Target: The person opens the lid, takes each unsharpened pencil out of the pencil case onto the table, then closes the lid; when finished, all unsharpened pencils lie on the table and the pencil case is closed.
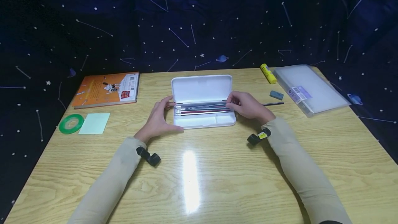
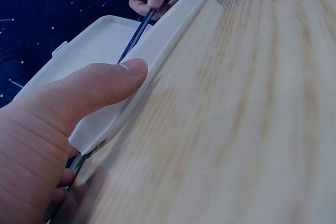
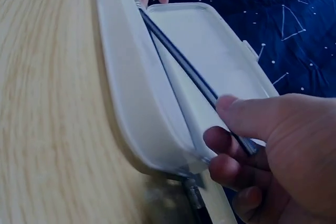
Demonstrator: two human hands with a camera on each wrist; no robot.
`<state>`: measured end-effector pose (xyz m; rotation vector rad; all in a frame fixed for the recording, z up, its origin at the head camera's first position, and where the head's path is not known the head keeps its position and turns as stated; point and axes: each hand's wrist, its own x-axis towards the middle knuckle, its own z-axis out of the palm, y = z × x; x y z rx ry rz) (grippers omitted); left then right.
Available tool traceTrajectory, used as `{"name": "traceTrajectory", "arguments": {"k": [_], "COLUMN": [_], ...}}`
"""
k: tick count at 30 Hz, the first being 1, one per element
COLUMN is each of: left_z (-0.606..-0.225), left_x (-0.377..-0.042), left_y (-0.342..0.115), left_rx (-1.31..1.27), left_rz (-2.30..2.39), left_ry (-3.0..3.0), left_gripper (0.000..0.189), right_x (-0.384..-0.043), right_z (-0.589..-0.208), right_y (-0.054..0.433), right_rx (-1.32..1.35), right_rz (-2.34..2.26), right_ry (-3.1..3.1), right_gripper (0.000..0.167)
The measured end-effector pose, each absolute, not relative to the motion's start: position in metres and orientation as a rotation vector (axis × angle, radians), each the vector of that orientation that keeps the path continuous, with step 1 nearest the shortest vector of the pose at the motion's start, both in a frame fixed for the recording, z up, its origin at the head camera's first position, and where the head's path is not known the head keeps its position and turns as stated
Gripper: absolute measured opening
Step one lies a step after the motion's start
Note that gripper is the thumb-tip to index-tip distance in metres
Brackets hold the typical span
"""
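A white pencil case (image 1: 205, 125) lies with its lid (image 1: 202, 88) raised on the table. Several pencils (image 1: 202, 110), dark and reddish, lie lengthwise in it. My left hand (image 1: 158, 120) grips the case's left end, thumb at the front edge and fingers toward the back. Between thumb and fingers my right hand (image 1: 247, 104) pinches a dark pencil (image 3: 181, 59), slanted over the case in the right wrist view. Another dark pencil-like stick (image 1: 273, 103) shows right of that hand; its other end is hidden.
An orange book (image 1: 96, 91), green tape roll (image 1: 71, 124) and pale green sticky notes (image 1: 94, 123) lie at left. At right are a yellow glue stick (image 1: 268, 73), a dark eraser (image 1: 276, 95) and a translucent file case (image 1: 314, 89). A starry cloth (image 1: 199, 23) hangs behind.
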<state>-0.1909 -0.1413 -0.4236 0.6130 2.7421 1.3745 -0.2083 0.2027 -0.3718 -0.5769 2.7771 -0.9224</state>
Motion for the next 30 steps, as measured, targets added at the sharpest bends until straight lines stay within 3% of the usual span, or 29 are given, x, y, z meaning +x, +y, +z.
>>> {"name": "traceTrajectory", "arguments": {"k": [8, 16, 23, 28, 30], "left_z": [-0.424, -0.423, -0.424, -0.425, -0.425], "left_x": [-0.19, -0.191, -0.191, -0.19, -0.19], "left_y": [-0.142, -0.14, -0.14, -0.141, -0.141], "left_rx": [0.619, 0.626, 0.63, 0.642, 0.646], "left_rz": [1.364, 1.363, 1.358, 1.363, 1.369], "left_ry": [2.747, 2.758, 2.763, 2.765, 2.762], "left_gripper": [0.12, 0.12, 0.12, 0.12, 0.119], "right_x": [-0.203, -0.197, -0.191, -0.186, -0.185], "right_z": [-0.373, -0.369, -0.367, -0.365, -0.365], "right_y": [0.209, 0.222, 0.245, 0.268, 0.277], "right_rx": [-0.64, -0.531, -0.491, -0.532, -0.576], "right_rz": [-1.047, -1.366, -1.705, -1.936, -1.986], "right_ry": [2.803, 2.774, 2.583, 2.363, 2.317], "right_gripper": [0.015, 0.013, 0.016, 0.005, 0.01]}}
